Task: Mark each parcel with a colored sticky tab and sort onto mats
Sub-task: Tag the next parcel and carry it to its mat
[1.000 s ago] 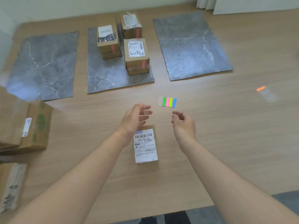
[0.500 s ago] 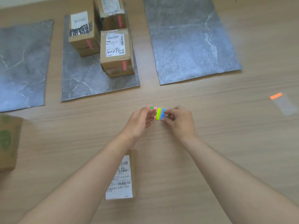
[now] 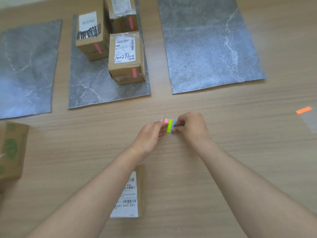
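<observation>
- Closest to us a small parcel (image 3: 127, 194) lies flat on the wooden table (image 3: 240, 169), partly under the left arm; it is brown card with a white paper label; we see no tab on it, so we think it is next to be marked.
- A bit further, the left hand (image 3: 149, 134) and the right hand (image 3: 190, 127) meet at the tab pad (image 3: 170, 126); the left pinches its pink side and the right pinches its blue side; the pad is a row of thin bright strips; we cannot tell if it is off the table.
- At the left edge sits a big brown box (image 3: 12, 152) with green marks; no tab shows, so it looks left to do.
- Off to the right an orange tab (image 3: 303, 110) lies at the end of a clear sheet (image 3: 309, 122).
- Further back, the middle mat (image 3: 96, 90) holds the front box (image 3: 127, 57), the left box (image 3: 91, 35) and the back box (image 3: 123, 14); each has a pink tab (image 3: 134, 72) on its side; we think these three are done.
- The left mat (image 3: 25, 66) and the right mat (image 3: 205, 48) are flat, grey and stone-like with white lines.
</observation>
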`<state>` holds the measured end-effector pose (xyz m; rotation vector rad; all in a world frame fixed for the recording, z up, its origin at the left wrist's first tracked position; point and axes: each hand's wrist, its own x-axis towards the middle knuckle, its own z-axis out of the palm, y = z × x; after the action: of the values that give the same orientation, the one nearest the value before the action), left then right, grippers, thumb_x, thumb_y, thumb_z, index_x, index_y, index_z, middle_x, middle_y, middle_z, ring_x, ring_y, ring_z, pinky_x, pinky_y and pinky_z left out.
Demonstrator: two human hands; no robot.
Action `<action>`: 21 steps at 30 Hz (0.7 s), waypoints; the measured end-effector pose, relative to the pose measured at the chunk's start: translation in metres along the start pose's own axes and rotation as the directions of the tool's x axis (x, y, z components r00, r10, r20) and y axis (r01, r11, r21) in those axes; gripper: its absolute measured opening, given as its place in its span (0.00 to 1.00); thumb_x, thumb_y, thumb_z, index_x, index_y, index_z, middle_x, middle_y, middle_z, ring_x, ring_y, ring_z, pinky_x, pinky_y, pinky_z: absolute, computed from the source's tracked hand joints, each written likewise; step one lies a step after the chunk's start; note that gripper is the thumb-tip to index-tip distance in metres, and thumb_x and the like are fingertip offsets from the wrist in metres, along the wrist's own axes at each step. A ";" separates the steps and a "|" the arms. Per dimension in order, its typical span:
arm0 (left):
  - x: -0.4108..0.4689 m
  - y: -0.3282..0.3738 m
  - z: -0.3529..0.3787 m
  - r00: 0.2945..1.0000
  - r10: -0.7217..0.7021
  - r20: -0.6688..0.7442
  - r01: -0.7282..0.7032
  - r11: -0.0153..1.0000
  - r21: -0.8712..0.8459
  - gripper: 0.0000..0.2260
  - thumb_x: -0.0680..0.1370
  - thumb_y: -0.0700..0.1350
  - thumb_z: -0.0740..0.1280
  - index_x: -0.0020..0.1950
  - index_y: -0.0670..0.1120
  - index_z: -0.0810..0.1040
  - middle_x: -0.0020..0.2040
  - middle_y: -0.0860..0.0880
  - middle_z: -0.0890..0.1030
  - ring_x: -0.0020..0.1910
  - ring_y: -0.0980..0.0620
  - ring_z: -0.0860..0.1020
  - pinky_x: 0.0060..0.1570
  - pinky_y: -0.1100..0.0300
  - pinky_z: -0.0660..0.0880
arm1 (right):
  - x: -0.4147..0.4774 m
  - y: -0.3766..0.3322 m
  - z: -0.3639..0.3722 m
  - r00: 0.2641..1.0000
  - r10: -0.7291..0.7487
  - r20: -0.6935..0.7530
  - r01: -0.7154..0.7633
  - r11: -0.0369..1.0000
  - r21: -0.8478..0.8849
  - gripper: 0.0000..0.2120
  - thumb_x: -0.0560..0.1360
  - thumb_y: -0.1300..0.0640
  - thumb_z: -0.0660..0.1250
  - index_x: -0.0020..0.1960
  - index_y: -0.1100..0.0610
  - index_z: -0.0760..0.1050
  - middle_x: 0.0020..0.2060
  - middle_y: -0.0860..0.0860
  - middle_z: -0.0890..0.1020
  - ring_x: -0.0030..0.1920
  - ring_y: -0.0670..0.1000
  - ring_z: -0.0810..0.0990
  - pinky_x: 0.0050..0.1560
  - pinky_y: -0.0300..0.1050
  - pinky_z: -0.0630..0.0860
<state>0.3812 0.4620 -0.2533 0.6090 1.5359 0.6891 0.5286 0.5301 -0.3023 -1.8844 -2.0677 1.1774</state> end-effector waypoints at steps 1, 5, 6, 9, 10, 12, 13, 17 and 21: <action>0.000 0.000 0.000 1.000 0.005 -0.001 -0.005 1.000 0.010 0.14 0.86 0.47 0.53 0.55 0.48 0.78 0.47 0.58 0.82 0.45 0.68 0.80 0.50 0.75 0.75 | 0.001 -0.001 -0.002 1.000 -0.024 0.007 0.025 0.999 -0.036 0.08 0.68 0.55 0.80 0.46 0.53 0.86 0.43 0.52 0.85 0.47 0.54 0.82 0.43 0.43 0.74; 0.002 -0.003 -0.001 1.000 0.001 0.001 -0.001 0.998 0.064 0.15 0.86 0.49 0.53 0.51 0.50 0.80 0.49 0.56 0.82 0.49 0.66 0.80 0.50 0.73 0.74 | -0.003 -0.006 -0.002 0.968 -0.247 0.040 0.250 0.939 -0.236 0.07 0.76 0.57 0.70 0.47 0.60 0.84 0.47 0.57 0.80 0.49 0.60 0.79 0.42 0.49 0.72; 0.002 -0.003 -0.001 1.000 -0.002 -0.002 0.002 0.997 0.078 0.15 0.86 0.49 0.54 0.51 0.50 0.80 0.50 0.56 0.83 0.49 0.66 0.80 0.50 0.73 0.74 | -0.005 -0.006 -0.001 0.957 -0.285 0.052 0.288 0.920 -0.267 0.08 0.76 0.57 0.69 0.47 0.61 0.83 0.47 0.57 0.78 0.49 0.61 0.78 0.40 0.48 0.70; 0.002 -0.003 -0.002 1.000 0.007 -0.003 -0.007 0.996 0.089 0.15 0.86 0.49 0.54 0.50 0.50 0.80 0.51 0.54 0.82 0.50 0.63 0.79 0.51 0.71 0.73 | -0.009 -0.002 0.003 0.935 -0.351 0.046 0.350 0.893 -0.282 0.09 0.74 0.56 0.70 0.49 0.61 0.83 0.48 0.56 0.77 0.50 0.59 0.78 0.40 0.50 0.74; 0.001 -0.002 -0.002 1.000 0.008 -0.001 -0.008 0.995 0.100 0.15 0.86 0.49 0.54 0.49 0.50 0.80 0.50 0.54 0.82 0.50 0.62 0.79 0.51 0.71 0.73 | -0.010 0.000 0.004 0.927 -0.372 0.040 0.368 0.889 -0.272 0.08 0.74 0.57 0.71 0.49 0.61 0.83 0.48 0.56 0.78 0.51 0.59 0.78 0.41 0.51 0.75; 0.000 -0.002 -0.002 1.000 0.012 0.007 -0.013 0.994 0.107 0.15 0.85 0.50 0.56 0.49 0.50 0.80 0.50 0.52 0.81 0.49 0.59 0.79 0.52 0.68 0.73 | -0.013 0.003 0.006 0.910 -0.413 0.031 0.406 0.875 -0.264 0.06 0.73 0.59 0.71 0.46 0.62 0.84 0.47 0.57 0.79 0.49 0.61 0.79 0.40 0.53 0.77; -0.001 -0.001 -0.001 1.000 0.019 0.007 -0.020 0.994 0.108 0.14 0.83 0.54 0.57 0.48 0.49 0.80 0.49 0.51 0.80 0.49 0.56 0.77 0.52 0.63 0.72 | -0.013 0.005 0.007 0.900 -0.435 0.029 0.427 0.867 -0.258 0.05 0.72 0.60 0.71 0.44 0.63 0.83 0.45 0.57 0.79 0.47 0.62 0.79 0.38 0.54 0.79; 0.004 -0.010 -0.005 0.999 0.039 -0.025 -0.031 0.964 0.265 0.21 0.73 0.65 0.60 0.46 0.49 0.79 0.46 0.52 0.76 0.46 0.55 0.73 0.57 0.47 0.73 | -0.013 0.015 0.009 0.887 -0.461 -0.017 0.449 0.871 -0.197 0.04 0.70 0.61 0.69 0.38 0.61 0.81 0.39 0.58 0.80 0.40 0.63 0.80 0.35 0.55 0.79; 0.000 -0.006 -0.005 0.993 0.116 -0.004 -0.104 0.898 0.429 0.14 0.79 0.48 0.63 0.62 0.47 0.82 0.50 0.58 0.83 0.51 0.61 0.79 0.60 0.59 0.74 | -0.011 0.010 0.003 0.925 -0.374 -0.063 0.365 0.923 -0.125 0.02 0.75 0.59 0.69 0.44 0.57 0.81 0.40 0.54 0.81 0.43 0.59 0.80 0.43 0.52 0.75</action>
<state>0.3767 0.4579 -0.2573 1.0266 1.7041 0.4429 0.5375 0.5183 -0.3060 -1.4573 -2.3452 0.8912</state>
